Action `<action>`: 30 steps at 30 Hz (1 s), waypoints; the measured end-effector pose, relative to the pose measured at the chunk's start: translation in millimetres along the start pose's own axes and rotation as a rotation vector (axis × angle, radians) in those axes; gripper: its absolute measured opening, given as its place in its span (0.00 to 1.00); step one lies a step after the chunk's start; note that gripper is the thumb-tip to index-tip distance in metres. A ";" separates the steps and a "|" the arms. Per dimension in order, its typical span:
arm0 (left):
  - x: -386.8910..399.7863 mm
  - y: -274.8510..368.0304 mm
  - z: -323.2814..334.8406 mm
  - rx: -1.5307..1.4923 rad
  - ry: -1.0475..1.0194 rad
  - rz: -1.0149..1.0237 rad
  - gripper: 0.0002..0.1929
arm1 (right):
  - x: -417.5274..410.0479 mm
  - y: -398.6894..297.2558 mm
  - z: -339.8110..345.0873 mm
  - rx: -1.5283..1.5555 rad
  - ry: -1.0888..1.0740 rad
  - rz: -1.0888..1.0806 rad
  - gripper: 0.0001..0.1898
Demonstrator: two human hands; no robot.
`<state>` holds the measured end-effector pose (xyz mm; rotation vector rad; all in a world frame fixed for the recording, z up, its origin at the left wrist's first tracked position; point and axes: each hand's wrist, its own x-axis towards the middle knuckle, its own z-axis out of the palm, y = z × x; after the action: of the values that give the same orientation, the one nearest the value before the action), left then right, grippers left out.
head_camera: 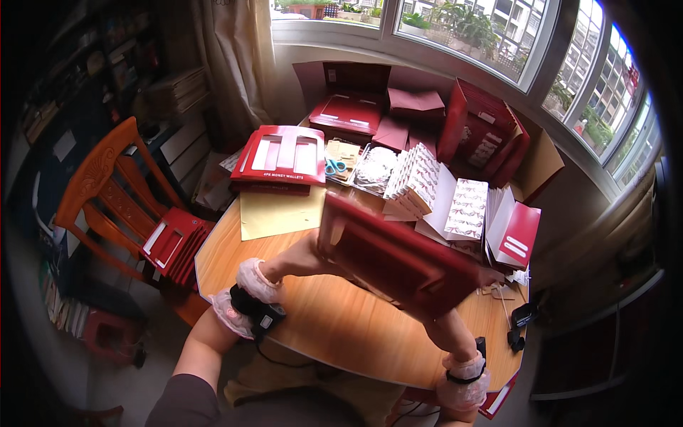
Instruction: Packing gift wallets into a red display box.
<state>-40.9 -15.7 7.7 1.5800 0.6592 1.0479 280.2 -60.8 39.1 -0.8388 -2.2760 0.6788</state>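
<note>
Above the wooden table, a red cardboard package (397, 256) with a window-like recess is held tilted and blurred by motion. My left hand (312, 256) grips its left end, the fingers partly hidden behind it. At the right end my right hand (440, 323) holds it from below, mostly covered by the package. Beyond it stand a fanned stack of patterned paper wallets (412, 179), a patterned card wallet (465, 208) and a red card wallet (520, 235) with white label shapes. Farther left, several red window packages (283, 155) lie stacked, bearing writing.
Blue-handled scissors (335, 167) lie beside a clear tray of white pieces (376, 164). Red boxes (347, 113) and an open carton (541, 155) line the window side. More red packages (176, 240) rest on a wooden chair (104, 181). A black device (523, 315) sits near the right edge.
</note>
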 end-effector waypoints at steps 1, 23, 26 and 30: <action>3.3 -0.2 -2.4 -0.031 -0.002 -0.096 0.25 | -4.4 4.4 1.1 -0.001 -0.002 0.003 0.21; 4.7 -9.6 2.4 -0.016 0.000 -0.180 0.22 | -12.0 53.6 16.3 0.176 0.019 0.091 0.21; 3.2 5.1 6.5 0.136 -0.015 0.134 0.13 | -31.2 66.3 17.4 0.593 0.021 0.177 0.18; 10.4 26.6 8.4 0.245 -0.127 0.295 0.17 | -91.3 121.5 36.6 0.964 0.167 0.475 0.17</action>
<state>-31.6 -18.0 35.9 1.9847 0.4900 1.1003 357.9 -52.9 -96.3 -0.8664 -1.3104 1.6506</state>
